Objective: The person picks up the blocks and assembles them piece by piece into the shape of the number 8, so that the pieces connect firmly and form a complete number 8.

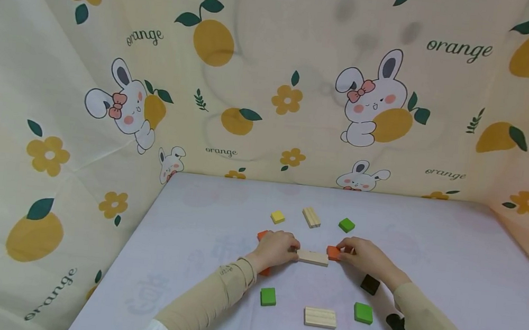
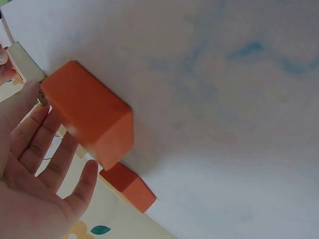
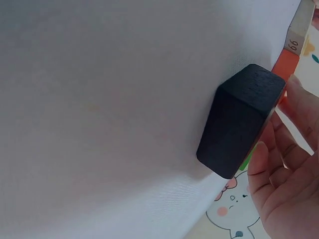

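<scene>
Near the middle of the table, my left hand (image 1: 275, 248) pinches the left end of a pale wooden block (image 1: 313, 258). At that block's other end, an orange block (image 1: 333, 253) is pinched by my right hand (image 1: 366, 254). The right wrist view shows the orange block (image 3: 286, 63) end to end with the wooden block (image 3: 301, 26). Two more orange blocks lie beside my left hand, one behind it (image 1: 262, 234) and one in front (image 1: 265, 272), both partly hidden. A black block (image 3: 237, 122) stands close to my right hand.
Farther back lie a yellow block (image 1: 277, 217), a wooden block (image 1: 311, 217) and a green block (image 1: 347, 225). Nearer are two green blocks (image 1: 268, 296), another wooden block (image 1: 320, 317) and a black block (image 1: 397, 325) by the right sleeve. A patterned cloth (image 1: 263, 80) hangs behind the table.
</scene>
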Demonstrator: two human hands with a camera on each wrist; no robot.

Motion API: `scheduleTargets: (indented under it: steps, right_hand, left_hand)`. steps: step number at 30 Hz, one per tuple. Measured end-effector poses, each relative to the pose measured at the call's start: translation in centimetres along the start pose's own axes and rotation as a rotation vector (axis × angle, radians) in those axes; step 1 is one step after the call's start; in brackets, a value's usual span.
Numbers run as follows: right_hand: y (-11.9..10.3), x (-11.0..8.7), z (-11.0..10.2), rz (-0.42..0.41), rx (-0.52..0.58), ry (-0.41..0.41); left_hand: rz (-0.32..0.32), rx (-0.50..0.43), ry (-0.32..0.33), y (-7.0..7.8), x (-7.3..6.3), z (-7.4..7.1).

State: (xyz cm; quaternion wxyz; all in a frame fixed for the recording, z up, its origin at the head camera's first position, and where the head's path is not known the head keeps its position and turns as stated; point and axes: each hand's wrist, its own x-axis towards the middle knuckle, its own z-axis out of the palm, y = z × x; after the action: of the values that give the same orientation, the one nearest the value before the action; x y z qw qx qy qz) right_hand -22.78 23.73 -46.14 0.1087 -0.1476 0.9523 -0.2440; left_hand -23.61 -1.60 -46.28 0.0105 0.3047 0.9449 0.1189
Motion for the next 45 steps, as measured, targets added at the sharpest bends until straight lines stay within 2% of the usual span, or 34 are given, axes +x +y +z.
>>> scheduleTargets:
  steps: [23, 45]
  right_hand:
    - [-0.11, 0.2, -0.08, -0.043, -0.052, 0.027]
    - [-0.26, -0.09, 0.52, -0.015, -0.031, 0.026]
  left_hand:
    - [0.0, -0.001, 0.003, -0.06, 0.21, 0.23]
    - [-0.017, -0.014, -0.015, 0.2, -0.09, 0.24]
